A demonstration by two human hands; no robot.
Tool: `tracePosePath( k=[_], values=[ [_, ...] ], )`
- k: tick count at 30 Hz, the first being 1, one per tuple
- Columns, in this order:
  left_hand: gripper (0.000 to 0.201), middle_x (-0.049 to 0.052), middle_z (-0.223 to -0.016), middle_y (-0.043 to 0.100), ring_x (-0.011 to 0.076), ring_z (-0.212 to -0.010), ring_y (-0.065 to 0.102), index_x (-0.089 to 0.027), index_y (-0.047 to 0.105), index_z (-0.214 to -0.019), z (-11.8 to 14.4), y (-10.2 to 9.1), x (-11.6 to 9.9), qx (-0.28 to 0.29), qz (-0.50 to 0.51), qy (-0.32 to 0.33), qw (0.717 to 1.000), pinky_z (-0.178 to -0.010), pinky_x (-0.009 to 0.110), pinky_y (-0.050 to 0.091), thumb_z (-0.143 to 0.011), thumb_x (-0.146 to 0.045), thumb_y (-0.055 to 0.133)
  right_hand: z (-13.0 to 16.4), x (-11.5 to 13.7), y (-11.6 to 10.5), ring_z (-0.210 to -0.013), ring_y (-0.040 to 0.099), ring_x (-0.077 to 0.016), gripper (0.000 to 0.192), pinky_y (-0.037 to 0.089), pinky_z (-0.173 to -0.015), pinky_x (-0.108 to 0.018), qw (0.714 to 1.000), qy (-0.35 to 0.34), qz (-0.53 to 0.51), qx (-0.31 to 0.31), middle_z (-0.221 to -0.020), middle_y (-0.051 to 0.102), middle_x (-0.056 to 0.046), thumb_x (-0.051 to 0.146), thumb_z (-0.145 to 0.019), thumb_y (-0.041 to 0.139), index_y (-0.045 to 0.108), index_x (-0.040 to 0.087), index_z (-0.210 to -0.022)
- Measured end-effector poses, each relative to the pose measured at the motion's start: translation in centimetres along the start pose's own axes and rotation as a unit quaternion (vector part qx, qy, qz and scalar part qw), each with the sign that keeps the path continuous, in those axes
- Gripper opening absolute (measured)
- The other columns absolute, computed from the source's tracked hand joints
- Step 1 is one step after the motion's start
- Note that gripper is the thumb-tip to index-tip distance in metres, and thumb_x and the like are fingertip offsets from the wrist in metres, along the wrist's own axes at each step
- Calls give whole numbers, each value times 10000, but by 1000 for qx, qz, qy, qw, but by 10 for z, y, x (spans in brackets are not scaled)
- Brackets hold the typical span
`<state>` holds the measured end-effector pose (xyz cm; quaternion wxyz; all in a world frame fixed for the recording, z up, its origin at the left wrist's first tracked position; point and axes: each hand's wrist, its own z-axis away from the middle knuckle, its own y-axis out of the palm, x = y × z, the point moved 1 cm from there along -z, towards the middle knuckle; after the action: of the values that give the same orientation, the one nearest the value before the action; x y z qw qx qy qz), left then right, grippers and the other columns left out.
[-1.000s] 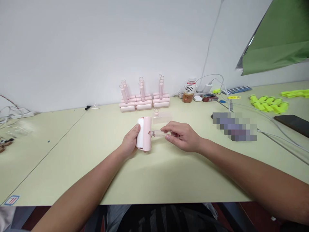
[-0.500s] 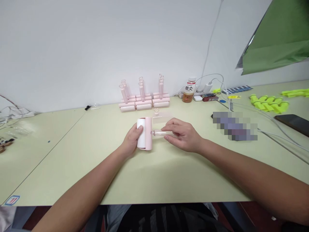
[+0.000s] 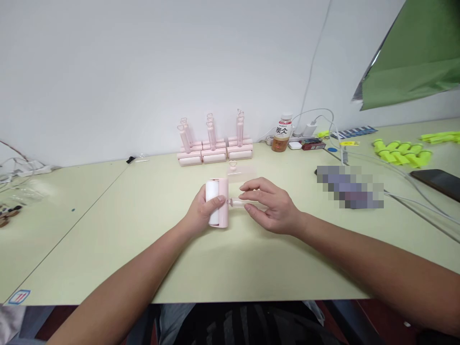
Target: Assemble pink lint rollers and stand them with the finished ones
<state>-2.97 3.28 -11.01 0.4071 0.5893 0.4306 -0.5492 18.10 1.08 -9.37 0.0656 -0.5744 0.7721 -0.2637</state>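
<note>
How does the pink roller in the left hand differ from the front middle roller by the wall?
Pose: the held roller's handle points to the right, while the front middle roller's handle stands roughly upright.
Support: the left hand grips the held roller; the front middle roller rests on the table.
Both have pink casings and white rolls.

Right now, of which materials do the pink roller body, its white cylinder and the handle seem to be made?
Pink roller body: probably hard plastic, smooth with a faint sheen and clean edges.
White cylinder: perhaps paper, matte and plain white; a plastic film remains possible.
Handle: likely clear plastic, glossy, since it looks see-through with bright highlights; glass cannot be ruled out.
</note>
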Motion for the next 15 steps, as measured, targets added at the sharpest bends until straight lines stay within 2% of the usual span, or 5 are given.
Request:
tracePosePath(
  k=[7, 15],
  values=[
    [451, 21, -885, 628, 165, -748, 570, -179, 511, -1051, 3, 3, -3, -9, -25, 6, 1000, -634, 262, 439, -777, -474, 714, 3, 2, 2, -978, 637, -253, 330, 571, -803, -431, 1000, 4, 13, -20, -1088, 623, -125, 75, -815, 604, 631, 222, -1109],
    [469, 26, -889, 648, 172, -737, 579, -192, 479, -1132, 6, 8, 1, 18, -2, -5, 1000, -633, 280, 451, -806, -455, 690, 4, 5, 9, -965, 642, -240, 326, 570, -813, -410, 999, 28, 5, -16, -1066, 638, -122, 86, -825, 604, 629, 216, -1122]
  ],
)
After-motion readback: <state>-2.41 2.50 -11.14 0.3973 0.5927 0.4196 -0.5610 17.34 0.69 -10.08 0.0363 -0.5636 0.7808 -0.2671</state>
